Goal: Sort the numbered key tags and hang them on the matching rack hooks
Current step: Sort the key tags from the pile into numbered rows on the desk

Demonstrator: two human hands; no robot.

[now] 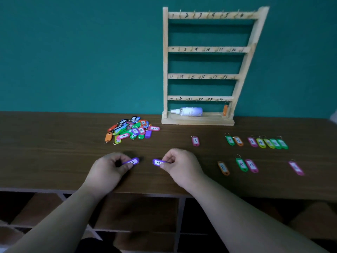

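Lower centre of frame: the left hand (109, 167) pinches a purple plastic key tag (132, 161) between thumb and fingers, and the right hand (177, 165) pinches a second purple key tag (158, 162) just beside it, low over the dark wooden table (54, 143). Sorting looks unfinished: a multicoloured heap of tags (130, 129) waits above the hands, with ordered rows of tags (255, 142) at right. The next move likely calls for reading both numbers before going to the pale wooden numbered rack (200, 50), upper right.

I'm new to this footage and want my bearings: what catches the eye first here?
A tall wooden rack with numbered hooks stands at the back of the table, right of centre. Left of its foot lies a heap of coloured tags, with sorted tags laid in rows to the right. At the front, the left hand and right hand each pinch a purple tag.
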